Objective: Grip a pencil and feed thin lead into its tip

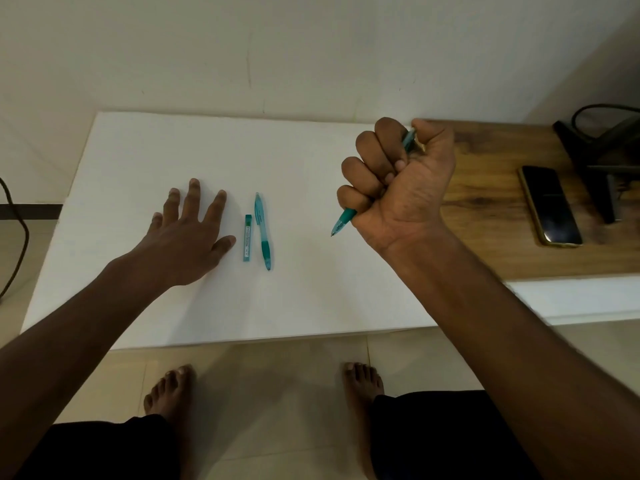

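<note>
We see the big white board (pixel 311 299) under both hands; its wood end w/ a dark phone (pixel 550 206) lies out past our right hand, to the right. Our left hand (pixel 188 237) rests flat on the white, fingers straight & spread, palm down, holding nothing; its arm comes in from the low left. Our right hand (pixel 398 178) is up off the board, palm side to us, fingers curled in a fist round a blue-green pencil (pixel 344 220); the pencil's tip pokes out the low side of the fist, toward the left hand & down; its other end peeks out by the thumb. Between the 2 hands lie 2 small things, much nearer the left hand: a 2nd blue-green pencil (pixel 262 230), long way running away from us, dark grip end near us; & just left of it, not touching, a little lead case (pixel 247 238) lying the same way, just beside the left thumb tip. We judge the left hand has the shorter trip to both.
</note>
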`<move>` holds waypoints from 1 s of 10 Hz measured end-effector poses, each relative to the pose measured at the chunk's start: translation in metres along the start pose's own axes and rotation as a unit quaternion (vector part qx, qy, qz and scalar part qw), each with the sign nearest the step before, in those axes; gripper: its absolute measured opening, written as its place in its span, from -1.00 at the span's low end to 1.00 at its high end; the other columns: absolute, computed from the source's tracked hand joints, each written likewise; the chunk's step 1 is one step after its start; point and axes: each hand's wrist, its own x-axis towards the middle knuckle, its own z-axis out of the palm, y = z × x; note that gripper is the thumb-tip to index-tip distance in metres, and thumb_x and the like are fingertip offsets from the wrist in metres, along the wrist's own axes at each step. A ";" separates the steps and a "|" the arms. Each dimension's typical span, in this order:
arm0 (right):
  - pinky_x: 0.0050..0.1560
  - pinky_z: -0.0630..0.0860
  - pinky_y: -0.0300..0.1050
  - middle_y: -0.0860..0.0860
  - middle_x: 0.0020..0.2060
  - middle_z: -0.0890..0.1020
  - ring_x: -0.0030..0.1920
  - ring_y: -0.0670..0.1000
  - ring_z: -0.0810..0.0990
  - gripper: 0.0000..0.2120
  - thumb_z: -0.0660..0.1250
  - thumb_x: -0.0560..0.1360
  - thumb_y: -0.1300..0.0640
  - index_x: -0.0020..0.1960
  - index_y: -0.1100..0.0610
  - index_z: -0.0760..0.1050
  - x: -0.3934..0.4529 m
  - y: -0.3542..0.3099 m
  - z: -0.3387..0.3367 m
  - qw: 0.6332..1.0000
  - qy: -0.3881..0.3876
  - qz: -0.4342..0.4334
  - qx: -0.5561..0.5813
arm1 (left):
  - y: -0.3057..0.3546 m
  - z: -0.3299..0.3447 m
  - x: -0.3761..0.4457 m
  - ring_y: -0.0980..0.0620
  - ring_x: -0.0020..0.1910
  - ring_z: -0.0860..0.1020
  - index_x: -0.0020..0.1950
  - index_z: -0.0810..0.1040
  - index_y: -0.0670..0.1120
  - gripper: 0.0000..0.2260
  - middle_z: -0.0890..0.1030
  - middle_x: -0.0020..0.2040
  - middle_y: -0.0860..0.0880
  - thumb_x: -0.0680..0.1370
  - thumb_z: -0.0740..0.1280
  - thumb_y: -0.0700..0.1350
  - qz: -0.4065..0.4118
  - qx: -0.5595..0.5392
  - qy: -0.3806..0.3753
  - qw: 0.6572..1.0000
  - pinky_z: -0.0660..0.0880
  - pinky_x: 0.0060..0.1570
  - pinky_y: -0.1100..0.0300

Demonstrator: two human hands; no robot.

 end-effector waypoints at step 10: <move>-0.49 0.06 -0.36 -0.07 -0.49 0.06 -0.53 -0.07 -0.01 -0.55 -0.06 0.67 -0.05 -0.39 0.00 0.03 0.001 -0.003 0.000 1.000 0.012 -0.008 0.025 | 0.002 -0.002 -0.002 -0.34 0.68 -0.22 0.71 -0.27 0.04 -0.27 -0.33 0.69 -0.17 0.71 0.09 0.22 0.002 0.006 -0.006 1.000 0.03 0.60 -0.29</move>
